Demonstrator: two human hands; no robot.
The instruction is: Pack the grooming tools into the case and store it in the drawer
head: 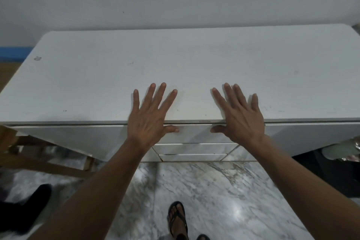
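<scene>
Both hands lie flat, palms down, on the front edge of a white desk top [175, 60]. My left hand [150, 117] has its fingers spread on the top and its thumb against the top drawer front [194, 133]. My right hand [240, 117] mirrors it, thumb on the same drawer front. The drawer front sits flush under the desk edge. Two lower drawer fronts [192, 148] show beneath it. No case and no grooming tools are in view.
A wooden chair frame [29, 154] stands at the left under the desk. A dark object [23, 210] lies on the marble floor at lower left. My sandalled foot [178, 218] is below. A white wall backs the desk.
</scene>
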